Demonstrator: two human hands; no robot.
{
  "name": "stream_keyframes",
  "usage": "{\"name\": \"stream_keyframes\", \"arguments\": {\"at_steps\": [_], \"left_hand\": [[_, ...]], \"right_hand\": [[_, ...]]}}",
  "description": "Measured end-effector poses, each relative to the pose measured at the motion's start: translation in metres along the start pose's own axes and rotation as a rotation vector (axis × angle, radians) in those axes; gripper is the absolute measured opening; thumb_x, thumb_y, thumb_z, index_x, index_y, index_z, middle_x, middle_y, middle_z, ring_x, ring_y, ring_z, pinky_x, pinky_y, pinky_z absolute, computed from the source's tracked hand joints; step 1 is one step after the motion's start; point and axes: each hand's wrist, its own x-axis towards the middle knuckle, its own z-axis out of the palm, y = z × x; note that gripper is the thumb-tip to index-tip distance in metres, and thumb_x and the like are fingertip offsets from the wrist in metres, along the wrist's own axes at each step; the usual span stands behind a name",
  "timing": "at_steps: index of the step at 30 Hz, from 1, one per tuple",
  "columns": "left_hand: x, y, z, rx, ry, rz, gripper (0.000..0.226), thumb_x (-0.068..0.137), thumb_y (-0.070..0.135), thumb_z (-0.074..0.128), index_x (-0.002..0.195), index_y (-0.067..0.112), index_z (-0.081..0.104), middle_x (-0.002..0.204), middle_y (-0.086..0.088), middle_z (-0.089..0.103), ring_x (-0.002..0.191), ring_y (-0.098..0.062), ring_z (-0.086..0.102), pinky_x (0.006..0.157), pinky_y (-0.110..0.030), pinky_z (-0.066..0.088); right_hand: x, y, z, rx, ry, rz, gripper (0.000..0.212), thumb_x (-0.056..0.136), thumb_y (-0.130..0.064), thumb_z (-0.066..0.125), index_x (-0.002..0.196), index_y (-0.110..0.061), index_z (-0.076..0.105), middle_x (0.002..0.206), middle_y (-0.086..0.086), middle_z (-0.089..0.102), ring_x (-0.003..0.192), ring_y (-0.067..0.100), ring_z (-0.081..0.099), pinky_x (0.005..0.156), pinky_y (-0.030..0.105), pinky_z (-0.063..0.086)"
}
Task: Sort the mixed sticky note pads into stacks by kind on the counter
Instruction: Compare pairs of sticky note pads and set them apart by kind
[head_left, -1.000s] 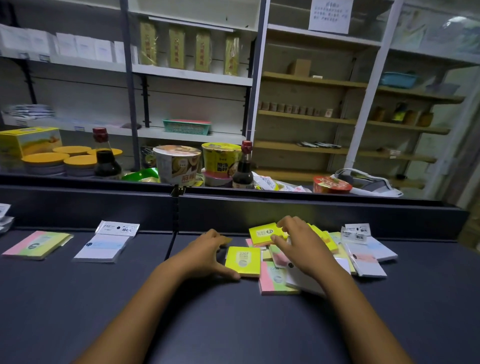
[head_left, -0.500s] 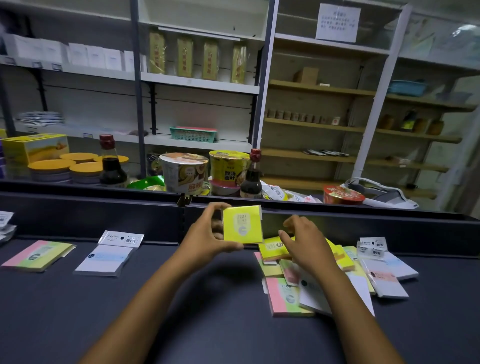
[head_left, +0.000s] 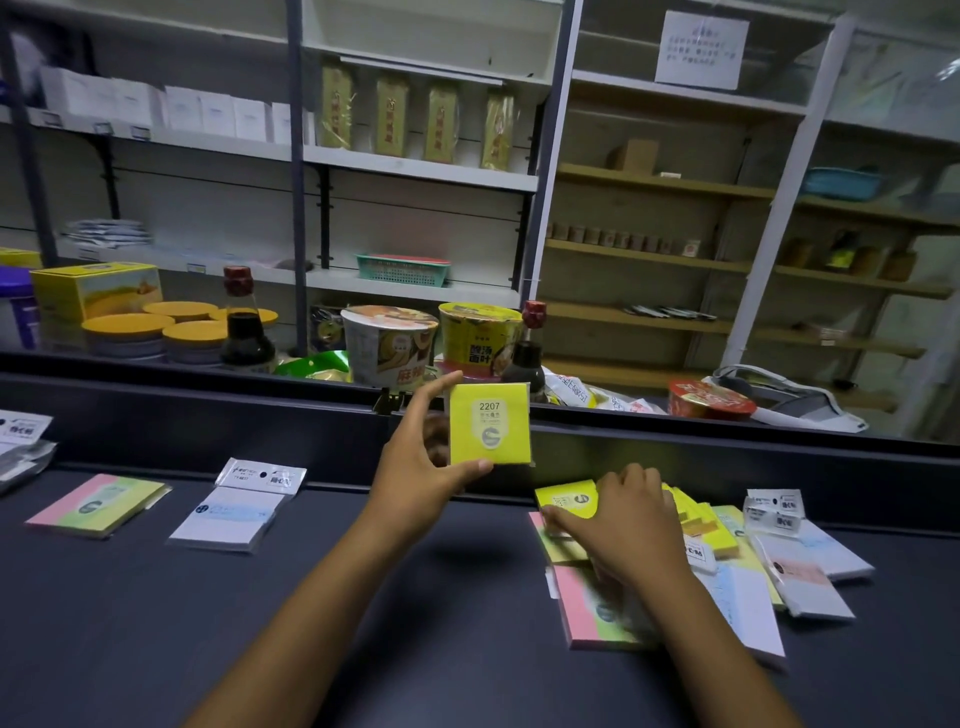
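My left hand (head_left: 415, 467) holds a square yellow sticky note pad (head_left: 490, 424) upright above the dark counter (head_left: 363, 623), thumb under its lower edge and fingers behind it. My right hand (head_left: 623, 525) grips a second yellow pad (head_left: 566, 500) on top of the mixed pile (head_left: 727, 571) at the right, which holds yellow, pink-green and white packaged pads. At the left lie a pink-green pad (head_left: 96, 503) and, to its right, a white-blue packaged pad (head_left: 234, 512), each set apart.
A raised dark ledge (head_left: 208, 410) runs along the counter's back. Behind it stand soy sauce bottles (head_left: 244, 325), noodle cups (head_left: 387, 343) and yellow-lidded jars (head_left: 124, 332). More packaged pads (head_left: 21, 441) lie at the far left edge. Shelves fill the background.
My left hand has picked the yellow pad off the counter and raised it upright. My right hand stayed on the pile, closing on another yellow pad.
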Motion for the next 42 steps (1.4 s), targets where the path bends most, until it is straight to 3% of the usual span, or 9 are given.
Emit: {"name": "stream_keyframes", "arguments": {"at_steps": [5,10,14,17,22,26,31,37,42], "left_hand": [[-0.005,-0.002,-0.001,-0.009,0.000,-0.001,0.087,0.074,0.001,0.081,0.137,0.046,0.041,0.116,0.000,0.066,0.104,-0.015,0.068,0.082,-0.039,0.060],[-0.005,-0.002,-0.003,-0.005,0.028,0.005,0.087,0.073,0.003,0.082,0.137,0.047,0.041,0.117,0.002,0.065,0.108,-0.013,0.065,0.088,-0.044,0.058],[-0.004,-0.003,-0.006,0.004,0.052,0.008,0.087,0.073,0.004,0.083,0.136,0.048,0.041,0.118,0.002,0.065,0.111,-0.015,0.063,0.089,-0.045,0.057],[-0.004,-0.002,-0.009,0.005,0.071,0.007,0.086,0.074,0.004,0.082,0.136,0.047,0.040,0.120,0.005,0.063,0.112,-0.012,0.061,0.089,-0.038,0.057],[-0.002,-0.003,-0.012,-0.014,0.099,-0.001,0.087,0.074,0.002,0.082,0.136,0.046,0.040,0.119,0.001,0.063,0.108,-0.010,0.063,0.084,-0.030,0.057],[-0.002,-0.003,-0.012,-0.021,0.103,-0.002,0.087,0.074,0.001,0.081,0.138,0.043,0.041,0.117,0.001,0.064,0.106,-0.008,0.064,0.087,-0.035,0.058],[-0.008,0.002,-0.010,-0.035,0.098,0.003,0.087,0.075,0.000,0.080,0.140,0.041,0.040,0.118,0.004,0.062,0.107,-0.005,0.062,0.085,-0.028,0.056],[-0.038,0.011,-0.011,-0.062,0.105,-0.017,0.088,0.077,-0.005,0.076,0.135,0.048,0.038,0.117,0.003,0.064,0.098,-0.014,0.067,0.062,-0.028,0.058],[-0.087,0.029,-0.020,-0.082,0.144,-0.054,0.085,0.079,-0.005,0.074,0.137,0.046,0.038,0.117,-0.001,0.063,0.100,-0.018,0.065,0.058,-0.028,0.058]], "right_hand": [[-0.006,-0.008,0.002,-0.082,0.027,0.028,0.094,0.070,-0.094,0.032,0.110,-0.014,0.062,0.117,0.004,0.053,0.112,0.024,0.042,0.094,0.035,0.037],[-0.007,-0.013,0.000,0.012,0.029,0.021,0.078,0.072,-0.082,0.051,0.115,-0.017,0.049,0.117,0.002,0.054,0.112,0.023,0.045,0.094,0.035,0.037],[-0.008,-0.015,-0.004,0.333,0.053,-0.063,0.050,0.075,-0.041,0.070,0.109,-0.028,0.037,0.098,-0.006,0.064,0.098,0.023,0.059,0.084,0.036,0.037],[-0.011,-0.014,-0.010,0.656,0.037,-0.074,0.039,0.078,-0.017,0.072,0.104,-0.030,0.047,0.089,-0.006,0.068,0.078,0.017,0.063,0.069,0.032,0.047],[-0.012,-0.008,-0.014,0.942,0.082,0.004,0.028,0.082,-0.011,0.075,0.101,-0.023,0.058,0.086,-0.009,0.068,0.079,0.005,0.064,0.058,0.009,0.042],[-0.017,-0.008,-0.026,1.181,0.075,0.014,0.027,0.087,0.003,0.069,0.108,-0.009,0.059,0.093,0.011,0.067,0.072,0.004,0.064,0.053,0.005,0.045],[-0.026,-0.006,-0.026,1.213,0.079,-0.003,0.028,0.087,-0.009,0.071,0.106,-0.028,0.062,0.091,-0.001,0.072,0.089,0.020,0.068,0.079,0.042,0.057],[-0.054,-0.004,-0.035,1.334,0.044,-0.043,0.026,0.090,-0.001,0.065,0.104,-0.024,0.064,0.090,-0.004,0.073,0.086,0.011,0.069,0.067,0.022,0.054],[-0.082,-0.001,-0.049,1.424,0.013,-0.028,0.014,0.088,-0.001,0.068,0.094,-0.013,0.064,0.086,0.007,0.073,0.076,0.013,0.068,0.061,0.020,0.050]]}}
